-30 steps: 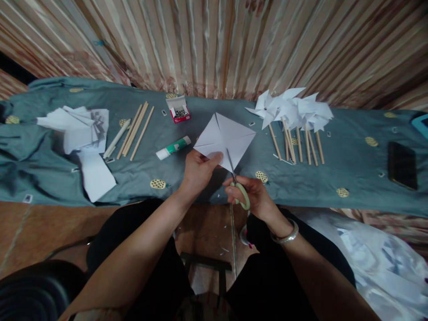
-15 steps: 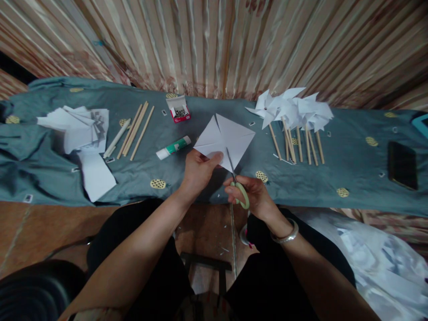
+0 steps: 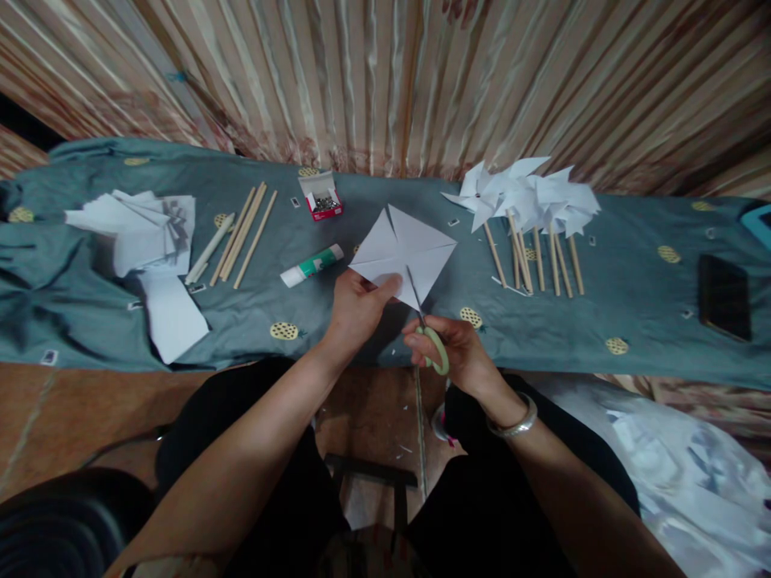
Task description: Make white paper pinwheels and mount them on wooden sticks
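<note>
A square of white paper (image 3: pixel 415 233) is held up over the table's front half, one corner pointing toward me. Slits run inward from its left, far and right corners. My left hand (image 3: pixel 358 313) pinches its near left edge, thumb on top and the fingers mostly hidden beneath. Green-handled scissors (image 3: pixel 438 353) are in my right hand (image 3: pixel 461 349), fingers through the loops. Their blades lie across the near corner of the paper, pointing toward its centre. Past the paper stand a red box of metal pins (image 3: pixel 325 205) and a glue stick (image 3: pixel 312 265).
White paper pinwheels (image 3: pixel 524 197) on wooden sticks lie at the back right, a dark phone (image 3: pixel 724 297) farther right. Loose wooden sticks (image 3: pixel 241 233) and stacked white paper sheets (image 3: pixel 144 241) are on the left. A whitish bag (image 3: pixel 680 466) is below the table's right side.
The right corner of the paper has shifted very slightly to the left. Both hands and the scissors are in almost the same place.
</note>
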`<state>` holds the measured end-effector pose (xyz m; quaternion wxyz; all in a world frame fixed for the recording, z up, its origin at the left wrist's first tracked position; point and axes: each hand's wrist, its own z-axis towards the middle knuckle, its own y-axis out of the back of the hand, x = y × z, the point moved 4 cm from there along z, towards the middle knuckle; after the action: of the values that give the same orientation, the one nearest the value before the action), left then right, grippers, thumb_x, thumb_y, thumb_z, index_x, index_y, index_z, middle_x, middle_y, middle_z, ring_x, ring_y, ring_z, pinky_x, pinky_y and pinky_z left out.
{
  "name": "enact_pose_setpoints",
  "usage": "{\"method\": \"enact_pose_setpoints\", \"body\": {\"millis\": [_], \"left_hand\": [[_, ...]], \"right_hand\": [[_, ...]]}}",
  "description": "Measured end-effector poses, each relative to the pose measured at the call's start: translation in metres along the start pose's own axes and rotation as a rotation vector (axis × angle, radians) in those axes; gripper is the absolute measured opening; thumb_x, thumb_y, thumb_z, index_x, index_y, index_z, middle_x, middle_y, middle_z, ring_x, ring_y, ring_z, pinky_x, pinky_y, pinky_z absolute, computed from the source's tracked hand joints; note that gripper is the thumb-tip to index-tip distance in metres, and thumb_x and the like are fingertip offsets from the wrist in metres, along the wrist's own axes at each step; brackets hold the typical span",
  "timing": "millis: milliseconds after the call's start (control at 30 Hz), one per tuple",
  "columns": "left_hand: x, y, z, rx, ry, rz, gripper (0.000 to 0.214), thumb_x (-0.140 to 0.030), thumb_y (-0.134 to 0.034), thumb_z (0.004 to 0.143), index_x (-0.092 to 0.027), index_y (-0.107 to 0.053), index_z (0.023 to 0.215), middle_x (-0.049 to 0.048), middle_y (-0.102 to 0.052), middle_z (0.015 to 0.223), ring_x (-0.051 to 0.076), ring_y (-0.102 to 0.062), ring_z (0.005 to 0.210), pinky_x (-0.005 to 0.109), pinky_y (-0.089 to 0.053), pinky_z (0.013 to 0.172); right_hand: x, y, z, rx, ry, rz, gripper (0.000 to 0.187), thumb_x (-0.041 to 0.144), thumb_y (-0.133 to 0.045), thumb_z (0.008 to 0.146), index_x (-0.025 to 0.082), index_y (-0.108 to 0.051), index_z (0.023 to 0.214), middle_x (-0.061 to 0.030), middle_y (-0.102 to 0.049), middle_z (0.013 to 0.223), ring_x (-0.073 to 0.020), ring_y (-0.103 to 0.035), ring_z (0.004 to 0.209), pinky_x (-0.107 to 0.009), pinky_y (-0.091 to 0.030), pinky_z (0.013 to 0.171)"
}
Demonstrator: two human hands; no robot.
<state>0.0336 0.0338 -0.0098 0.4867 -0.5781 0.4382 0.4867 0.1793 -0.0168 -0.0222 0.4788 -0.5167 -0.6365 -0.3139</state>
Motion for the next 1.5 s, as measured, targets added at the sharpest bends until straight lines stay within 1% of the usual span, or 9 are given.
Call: {"method": "enact_pose_setpoints", "body": {"millis": [133,333,767,967,1267,1333,1400,1467,1500], "left_hand": [[-0.001,0.0,0.0,-0.002,0.009,0.0,0.014,-0.025,-0.071,0.067,-0.015,-0.064,0.073,-0.0003,-0.066,0.067,0.012,-0.057,0.056,0.024,-0.05,0.055],[-0.002,0.0,-0.001,-0.002,0.015,0.02,0.012,-0.025,-0.07,0.067,-0.017,-0.064,0.073,-0.001,-0.066,0.066,0.012,-0.058,0.057,0.023,-0.05,0.055],[0.0,0.001,-0.001,0.001,-0.008,0.005,0.013,-0.026,-0.071,0.067,-0.016,-0.065,0.073,-0.0009,-0.066,0.067,0.012,-0.058,0.057,0.024,-0.05,0.056],[0.0,0.001,0.0,0.0,-0.011,0.021,0.012,-0.026,-0.07,0.067,-0.017,-0.064,0.072,-0.0012,-0.065,0.066,0.012,-0.058,0.056,0.024,-0.05,0.055],[-0.002,0.0,-0.001,-0.004,0.003,0.017,0.013,-0.028,-0.07,0.067,-0.017,-0.065,0.073,-0.0003,-0.067,0.067,0.014,-0.059,0.059,0.025,-0.051,0.056],[-0.001,0.0,0.0,-0.004,0.01,0.009,0.014,-0.028,-0.07,0.067,-0.017,-0.065,0.074,0.0,-0.067,0.068,0.014,-0.059,0.06,0.025,-0.051,0.057],[-0.001,0.002,0.002,-0.014,0.019,-0.002,0.014,-0.027,-0.07,0.066,-0.017,-0.066,0.075,0.0006,-0.068,0.069,0.014,-0.06,0.06,0.025,-0.051,0.057],[0.0,0.005,0.005,-0.033,0.022,-0.018,0.015,-0.027,-0.071,0.065,-0.017,-0.067,0.076,0.0017,-0.07,0.072,0.015,-0.061,0.063,0.025,-0.052,0.058],[0.0,0.006,0.007,-0.046,0.024,-0.029,0.016,-0.027,-0.071,0.065,-0.017,-0.067,0.077,0.0023,-0.071,0.074,0.015,-0.062,0.064,0.026,-0.053,0.059]], "right_hand": [[0.001,0.0,0.0,-0.017,0.006,-0.013,0.042,0.058,-0.081,0.062,0.019,-0.067,0.07,0.0041,-0.058,0.053,-0.0074,-0.05,0.047,-0.02,-0.04,0.044],[0.0,0.002,-0.001,-0.011,0.011,-0.017,0.037,0.054,-0.08,0.066,0.019,-0.067,0.071,0.0035,-0.059,0.056,-0.0084,-0.052,0.049,-0.021,-0.041,0.045],[0.003,0.001,-0.001,-0.007,0.004,-0.009,0.037,0.053,-0.081,0.065,0.019,-0.066,0.068,0.004,-0.057,0.055,-0.0074,-0.048,0.047,-0.02,-0.038,0.045],[0.005,0.0,-0.001,-0.003,0.023,-0.025,0.034,0.051,-0.079,0.068,0.019,-0.066,0.068,0.0037,-0.057,0.054,-0.008,-0.048,0.047,-0.021,-0.037,0.044],[0.003,0.0,0.0,-0.005,0.003,-0.046,0.039,0.055,-0.08,0.065,0.02,-0.064,0.067,0.0043,-0.056,0.053,-0.0085,-0.049,0.047,-0.022,-0.039,0.044],[-0.001,0.001,0.0,0.017,-0.029,-0.09,0.041,0.057,-0.079,0.065,0.019,-0.065,0.073,0.0039,-0.058,0.054,-0.01,-0.052,0.048,-0.023,-0.04,0.046],[-0.003,0.004,-0.001,0.054,-0.037,-0.215,0.041,0.057,-0.077,0.068,0.019,-0.066,0.08,0.0033,-0.06,0.056,-0.0119,-0.054,0.05,-0.024,-0.041,0.047],[0.001,0.011,-0.004,0.061,0.004,-0.452,0.038,0.054,-0.074,0.073,0.019,-0.067,0.084,0.003,-0.06,0.056,-0.0128,-0.055,0.05,-0.024,-0.039,0.048],[0.005,0.017,-0.005,0.032,0.039,-0.607,0.035,0.053,-0.073,0.075,0.019,-0.067,0.084,0.0031,-0.06,0.054,-0.0131,-0.054,0.049,-0.025,-0.037,0.048]]}}
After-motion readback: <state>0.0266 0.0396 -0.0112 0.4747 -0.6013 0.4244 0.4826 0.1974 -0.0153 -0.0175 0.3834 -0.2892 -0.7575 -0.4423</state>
